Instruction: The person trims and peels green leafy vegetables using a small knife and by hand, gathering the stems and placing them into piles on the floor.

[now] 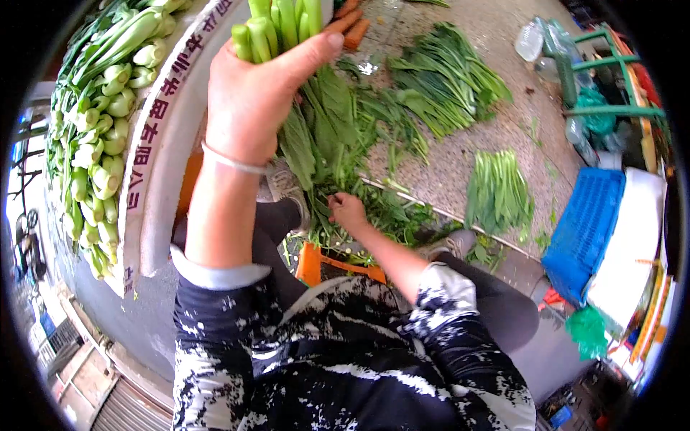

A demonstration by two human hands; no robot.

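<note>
My left hand [248,100], with a thin band at the wrist, is raised and closed around a bunch of leafy greens [282,29]. Its thick pale-green stem ends point up, and its broad leaves hang down on the far side of the thumb. My right hand [348,211] is low by my knees, over a heap of loose leaves and trimmings [388,223]. Its fingers are curled together; whatever they hold, if anything, is too small to make out. Leafy greens [453,79] lie in a spread bundle on the ground ahead, and a smaller bundle [499,190] lies to the right.
Bok choy [100,158] is piled at the left behind a white foam box edge [154,136] with printed characters. Carrots [356,32] lie ahead. At the right stand a blue basket [586,230], a green-framed rack [618,72] and plastic bottles [530,42]. An orange stool [309,264] is beneath me.
</note>
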